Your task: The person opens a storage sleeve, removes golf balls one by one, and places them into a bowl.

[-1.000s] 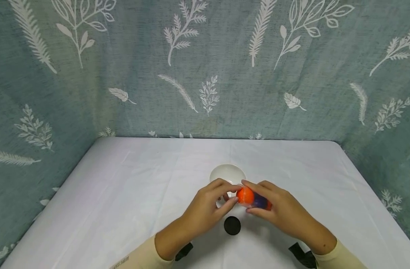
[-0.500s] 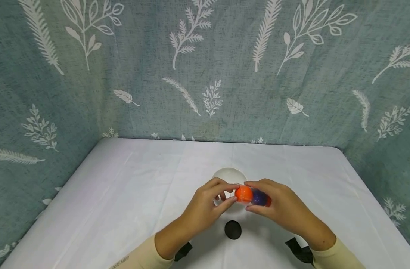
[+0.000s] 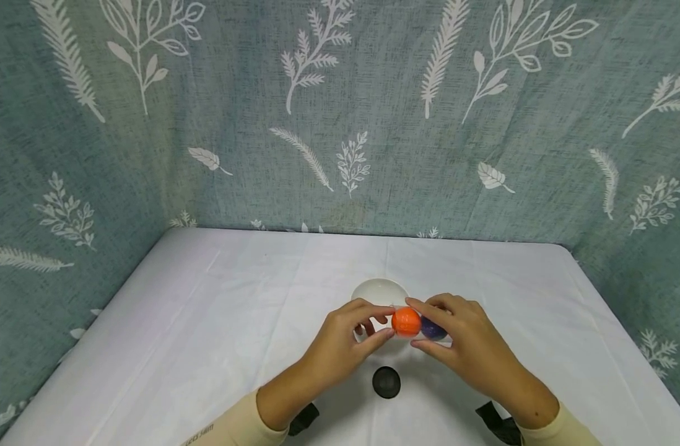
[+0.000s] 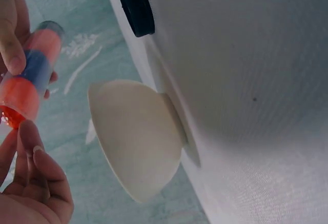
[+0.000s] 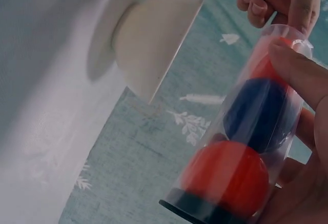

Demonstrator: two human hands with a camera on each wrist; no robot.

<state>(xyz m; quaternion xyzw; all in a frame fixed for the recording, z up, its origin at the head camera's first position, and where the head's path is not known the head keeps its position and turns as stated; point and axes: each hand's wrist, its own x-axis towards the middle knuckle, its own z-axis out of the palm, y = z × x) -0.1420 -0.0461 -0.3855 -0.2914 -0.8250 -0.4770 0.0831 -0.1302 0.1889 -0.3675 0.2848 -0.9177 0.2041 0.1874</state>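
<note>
Clear tube (image 3: 420, 325) between both grips

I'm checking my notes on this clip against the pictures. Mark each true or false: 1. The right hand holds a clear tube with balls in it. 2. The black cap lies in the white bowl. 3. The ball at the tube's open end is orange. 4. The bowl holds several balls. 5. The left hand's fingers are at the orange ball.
1. True: the right hand grips the clear tube.
2. False: the black cap lies on the white table, nearer the person than the white bowl.
3. True: the orange ball sits there.
4. False: no balls show in the bowl.
5. True: the left hand pinches it.
</note>
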